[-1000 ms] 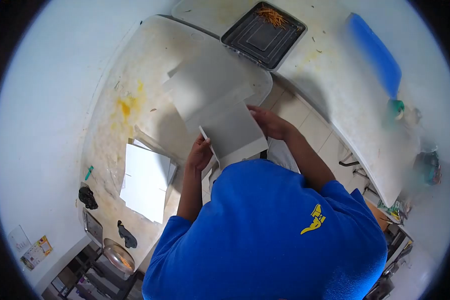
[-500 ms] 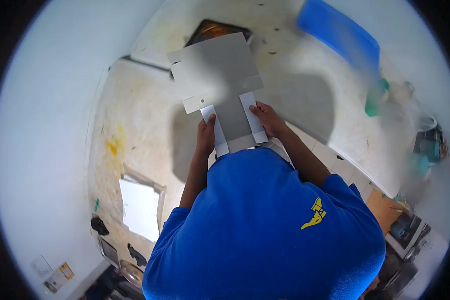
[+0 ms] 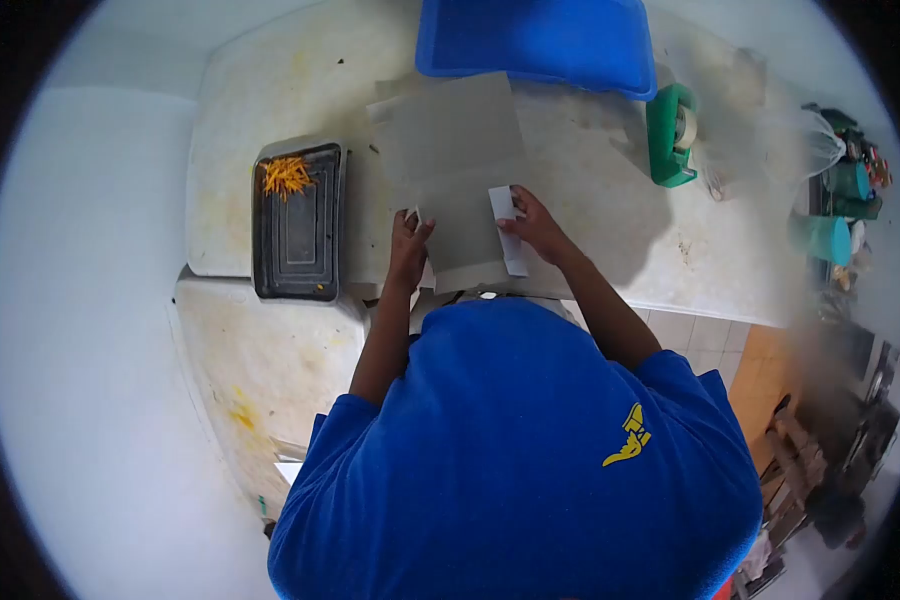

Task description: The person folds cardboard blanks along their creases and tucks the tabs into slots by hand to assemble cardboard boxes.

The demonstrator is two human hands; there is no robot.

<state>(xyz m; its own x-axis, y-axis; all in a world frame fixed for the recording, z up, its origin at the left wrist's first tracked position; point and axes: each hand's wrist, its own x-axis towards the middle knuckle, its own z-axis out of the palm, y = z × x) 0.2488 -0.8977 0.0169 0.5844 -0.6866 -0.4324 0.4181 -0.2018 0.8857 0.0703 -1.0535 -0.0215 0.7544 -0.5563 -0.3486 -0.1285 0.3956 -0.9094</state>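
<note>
Here's the left hand pinching one folded edge, the right hand gripping the white side flap, and the cardboard, over the tabletop, looks light, stiffish yet easily creased, best held by both sides.

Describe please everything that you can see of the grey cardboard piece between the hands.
The cardboard piece looks thin and stiff, grey on its upward face, with a broad far panel and a narrower near part. Flaps stand folded up along the near part's sides; the right one shows white. The left hand and right hand each hold one flap. The far edge reaches the blue tray; I cannot tell whether they touch.
</note>
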